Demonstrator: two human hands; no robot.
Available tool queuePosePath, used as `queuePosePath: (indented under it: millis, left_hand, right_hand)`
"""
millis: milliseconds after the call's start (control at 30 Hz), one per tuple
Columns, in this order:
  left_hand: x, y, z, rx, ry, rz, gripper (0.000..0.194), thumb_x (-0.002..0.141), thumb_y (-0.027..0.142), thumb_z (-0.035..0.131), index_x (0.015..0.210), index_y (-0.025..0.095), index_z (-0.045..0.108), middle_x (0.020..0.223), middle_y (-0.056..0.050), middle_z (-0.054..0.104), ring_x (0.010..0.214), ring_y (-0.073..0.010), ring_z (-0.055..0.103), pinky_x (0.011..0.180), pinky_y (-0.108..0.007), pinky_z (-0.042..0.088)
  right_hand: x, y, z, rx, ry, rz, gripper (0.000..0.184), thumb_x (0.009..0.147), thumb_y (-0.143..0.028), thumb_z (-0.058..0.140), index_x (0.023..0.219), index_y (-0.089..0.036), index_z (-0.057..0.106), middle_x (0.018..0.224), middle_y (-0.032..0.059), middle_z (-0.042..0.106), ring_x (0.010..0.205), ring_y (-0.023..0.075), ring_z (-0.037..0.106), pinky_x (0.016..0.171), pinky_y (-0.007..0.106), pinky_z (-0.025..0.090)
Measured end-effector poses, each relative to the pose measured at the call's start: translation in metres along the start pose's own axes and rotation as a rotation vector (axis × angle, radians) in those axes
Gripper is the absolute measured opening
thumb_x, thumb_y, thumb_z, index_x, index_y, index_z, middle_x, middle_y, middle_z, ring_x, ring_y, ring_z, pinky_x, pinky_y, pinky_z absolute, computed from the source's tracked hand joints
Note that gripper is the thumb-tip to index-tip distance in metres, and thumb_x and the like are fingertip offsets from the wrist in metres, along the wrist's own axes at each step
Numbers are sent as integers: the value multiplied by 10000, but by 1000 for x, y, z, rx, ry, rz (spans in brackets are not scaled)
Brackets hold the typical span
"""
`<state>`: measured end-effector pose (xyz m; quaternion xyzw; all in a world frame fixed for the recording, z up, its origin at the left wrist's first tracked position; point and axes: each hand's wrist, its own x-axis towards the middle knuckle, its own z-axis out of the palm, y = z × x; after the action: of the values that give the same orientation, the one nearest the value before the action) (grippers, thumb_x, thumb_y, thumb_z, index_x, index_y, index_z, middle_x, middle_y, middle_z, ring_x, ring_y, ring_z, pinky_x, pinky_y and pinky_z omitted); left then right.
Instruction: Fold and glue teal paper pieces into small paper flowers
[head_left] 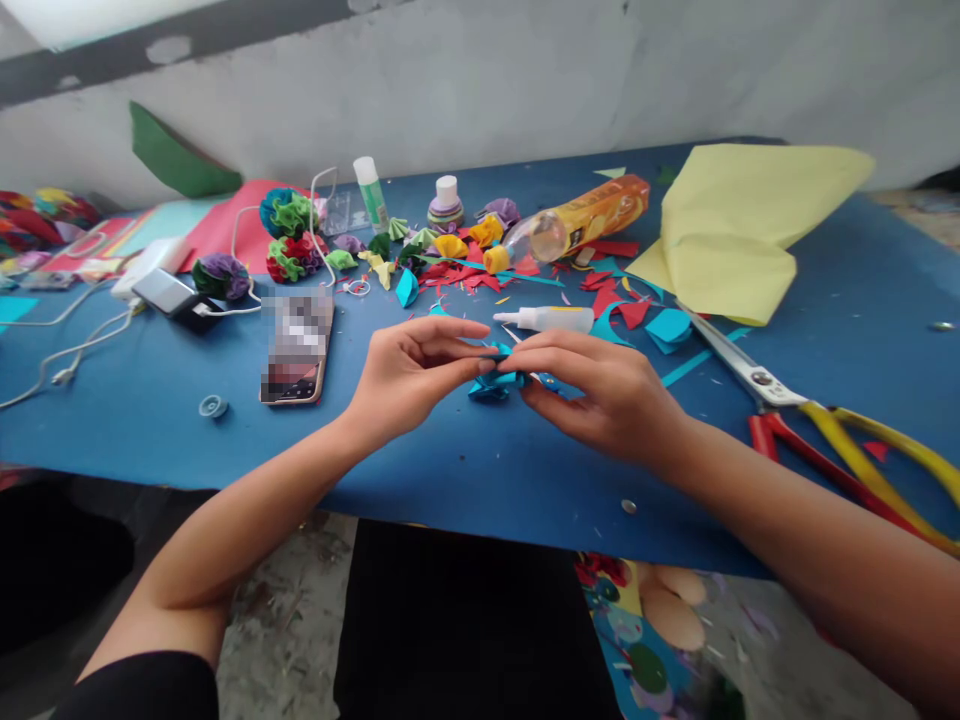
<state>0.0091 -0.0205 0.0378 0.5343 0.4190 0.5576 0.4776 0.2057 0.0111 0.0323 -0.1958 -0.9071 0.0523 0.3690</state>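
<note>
Between my hands, over the blue table, is a folded piece of turquoise paper [493, 384]. My left hand [412, 372] pinches its left side between thumb and fingers. From the other side my right hand [600, 385] grips the same paper, its fingertips almost meeting the left ones. Part of the paper is hidden behind the fingers. Just beyond the hands lies a white glue bottle [559, 319] with a narrow nozzle pointing left. Something blue and thin, perhaps small scissors, shows partly beneath my right fingers.
Large scissors [765, 380] with red and yellow handles lie at right, near crumpled yellow paper [735, 220]. An orange-labelled drink bottle [577, 222] lies among red scraps. At left are a phone [300, 350], a power bank [176, 300], cables and paper flowers [291, 212]; a glue stick [370, 193] stands behind.
</note>
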Motion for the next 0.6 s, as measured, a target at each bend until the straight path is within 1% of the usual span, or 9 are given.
queuePosePath:
  millis: [67,167,267,467,600]
  left_hand:
    - [0,1,0,9,2,5,276,623,253,851,841,150,716,745,-21,773,731,-190,753,693,-251,645]
    - [0,-1,0,14,-31,7,239,669,238,820,870,154,722,836,-33,781,835,-203,752,787,-274,643]
    - [1,-3,-1,12,-81,-1,235,698,207,795,918,161,728,912,-39,778,919,-209,739,866,-294,628]
    - [2,-6,-3,52,-81,-25,243,704,166,773,945,161,742,909,-35,778,909,-208,741,858,-305,634]
    - [1,-9,-2,114,-72,26,216,724,127,734,936,164,752,903,-24,777,892,-191,743,846,-283,635]
  right_hand:
    - [0,0,0,-1,0,3,190,879,-135,540,1009,-234,638,997,53,719,980,180,688,823,290,568]
    - [0,1,0,-10,5,31,207,881,-138,535,1011,-253,649,1003,42,722,1005,187,682,848,312,567]
    - [-1,4,0,-18,16,27,204,879,-140,542,1012,-240,660,1001,52,723,1013,192,679,860,314,564]
    - [-3,5,0,4,-2,30,252,896,-157,530,1066,-259,685,1023,57,716,949,190,687,849,317,566]
    - [-3,6,0,-23,-12,27,287,898,-152,532,1128,-250,672,1023,65,716,927,182,687,822,304,566]
